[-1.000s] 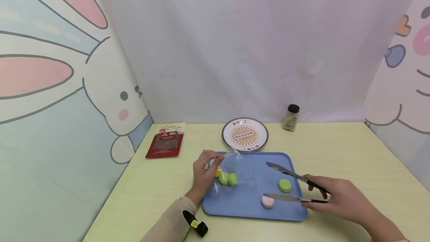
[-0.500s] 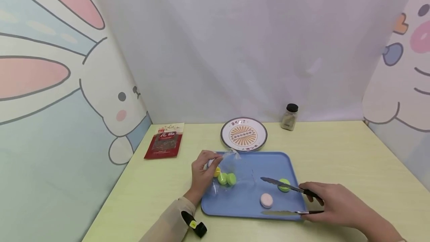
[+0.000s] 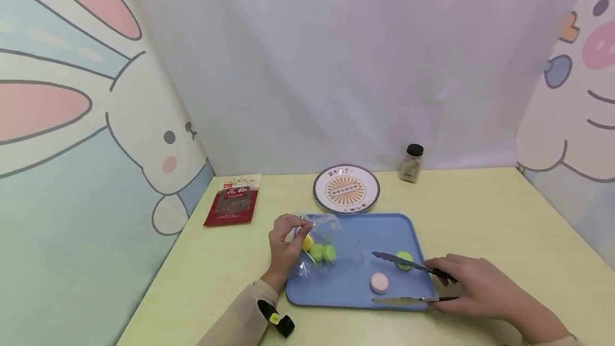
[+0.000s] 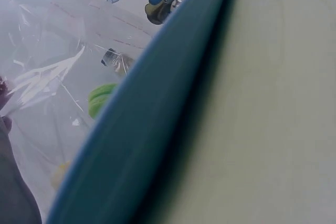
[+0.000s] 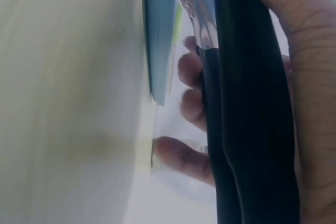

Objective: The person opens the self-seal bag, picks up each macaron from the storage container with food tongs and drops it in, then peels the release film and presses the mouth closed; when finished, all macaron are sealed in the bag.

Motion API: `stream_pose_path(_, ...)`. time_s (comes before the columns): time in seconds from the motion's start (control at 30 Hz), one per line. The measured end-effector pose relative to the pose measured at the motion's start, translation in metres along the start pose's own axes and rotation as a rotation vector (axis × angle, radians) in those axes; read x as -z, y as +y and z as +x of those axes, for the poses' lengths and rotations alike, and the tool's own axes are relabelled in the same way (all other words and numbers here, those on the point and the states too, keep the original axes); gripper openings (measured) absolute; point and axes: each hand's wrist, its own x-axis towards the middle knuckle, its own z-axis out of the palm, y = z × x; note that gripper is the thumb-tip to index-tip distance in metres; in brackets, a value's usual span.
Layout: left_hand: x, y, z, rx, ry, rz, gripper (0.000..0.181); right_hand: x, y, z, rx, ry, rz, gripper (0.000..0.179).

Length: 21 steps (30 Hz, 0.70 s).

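Note:
My left hand (image 3: pixel 283 247) pinches the edge of a clear plastic bag (image 3: pixel 331 223) over the left side of the blue tray (image 3: pixel 346 295). Inside the bag show a yellow macaron (image 3: pixel 308 242) and two green macarons (image 3: pixel 329 253). My right hand (image 3: pixel 485 288) grips metal tongs (image 3: pixel 417 266) by their black handles, arms spread apart. Between the tong arms lies a pink macaron (image 3: pixel 379 283) on the tray. The farther tong arm crosses over a loose green macaron (image 3: pixel 405 256) in the head view. In the right wrist view, fingers curl round the tongs' black handles (image 5: pixel 252 103).
A round patterned plate (image 3: pixel 346 189) stands behind the tray. At the back right is a small jar (image 3: pixel 411 163) with a black lid, and at the back left a red spice packet (image 3: pixel 233 200). Walls enclose the table's back and sides.
My right hand has brought the tongs nearer to me, so the near arm went from over the pink macaron to its near side. The bag's mouth has shifted slightly in my left hand.

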Motion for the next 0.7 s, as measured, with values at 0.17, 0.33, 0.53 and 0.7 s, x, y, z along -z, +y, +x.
stream_pose_path(0.17, 0.0003, 0.0007, 0.0011, -0.004, -0.005, 0.007, 0.007, 0.0004, 0.0015, 0.0022, -0.022, 0.05, -0.098, 0.057)
stream_pose_path(0.33, 0.0, 0.0007, 0.0012, 0.001, -0.01, 0.013, 0.007, 0.0009, 0.0018, 0.0023, -0.054, 0.057, -0.099, 0.059)
stream_pose_path(0.53, -0.0012, 0.0005, 0.0011, 0.0, -0.021, 0.02, 0.007, 0.0005, 0.0033, 0.0022, -0.047, 0.059, -0.062, 0.057)
stream_pose_path(0.7, -0.0009, -0.0007, -0.0003, -0.01, -0.013, 0.017, 0.008, -0.0006, 0.0039, 0.0005, -0.037, 0.062, -0.02, 0.058)
